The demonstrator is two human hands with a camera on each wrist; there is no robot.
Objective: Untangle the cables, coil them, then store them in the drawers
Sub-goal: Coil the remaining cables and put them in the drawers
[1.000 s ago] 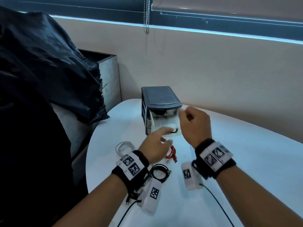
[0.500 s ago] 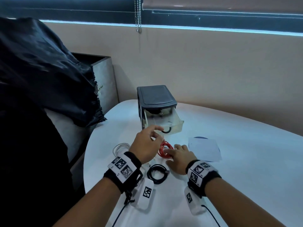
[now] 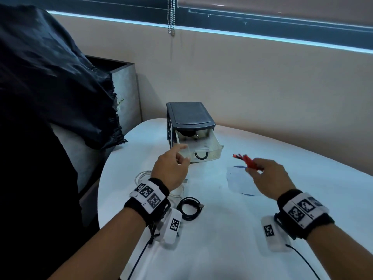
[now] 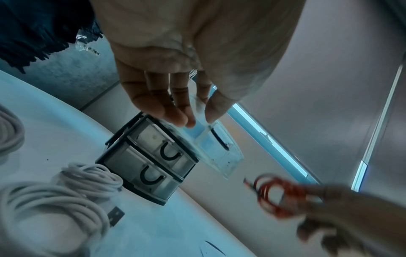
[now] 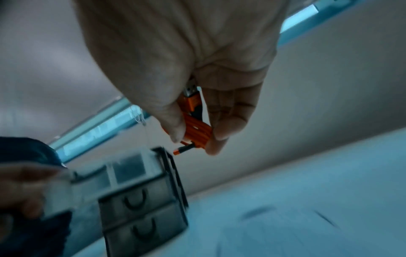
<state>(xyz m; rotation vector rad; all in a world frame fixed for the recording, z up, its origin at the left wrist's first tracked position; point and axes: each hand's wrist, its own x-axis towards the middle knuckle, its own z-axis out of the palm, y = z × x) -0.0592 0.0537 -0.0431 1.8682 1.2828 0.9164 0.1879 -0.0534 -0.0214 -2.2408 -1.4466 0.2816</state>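
**Red cable lifted beside the open top drawer**

The right hand hovers above the counter, its thumb and fingers pinching a coiled red-orange cable; one plug end sticks out past the fingertips toward the drawer unit. In the left wrist view the cable shows as a small round coil, blurred. Under this hand a pale sheet of paper lies flat on the counter.

The drawer unit, dark-framed with three clear drawers, stands near the far edge of the counter, close to the wall. Its top drawer is pulled out; the two lower ones are closed, each with a dark loop handle. What lies in the open drawer is hard to make out.

The left hand reaches to the near left corner of the open drawer, its fingers nearly straight, and the thumb and fingertips close on the drawer's clear rim; the grip looks light.

Near the left edge of the counter, just beside and partly under the left wrist, lies a coiled white cable with a USB plug. Closer to the near edge lies a coiled black cable. A black cloth drapes over something to the left of the counter.
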